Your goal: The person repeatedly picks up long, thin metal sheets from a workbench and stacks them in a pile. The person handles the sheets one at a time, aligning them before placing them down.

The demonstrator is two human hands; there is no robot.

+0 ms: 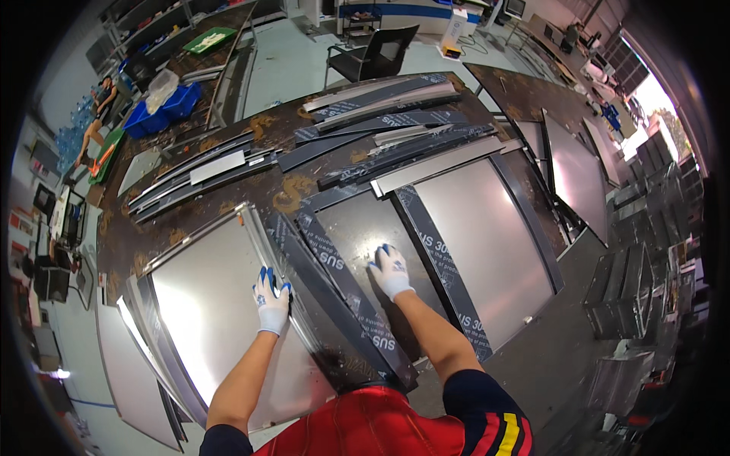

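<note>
My left hand [271, 300], in a white glove with blue fingertips, rests with fingers spread at the right edge of a shiny sheet-metal panel [220, 304]. Its fingertips reach the raised metal rim along that edge. My right hand [391, 271], gloved alike, lies with fingers apart on a darker grey metal panel [366, 228] in the middle; its palm side is hidden. Between my hands run long strips [334, 281] covered in dark printed protective film. To the right lies another bright panel [487, 243] with film-covered edges and a bare metal bar [437, 167] across its far end.
Several long metal strips [380, 106] are piled on the far part of the dark worktable [266, 121]. Beyond stand a black chair [372, 57] and a blue bin [163, 110]. Stacked metal boxes [620, 289] are at right. Another person [103, 106] is at far left.
</note>
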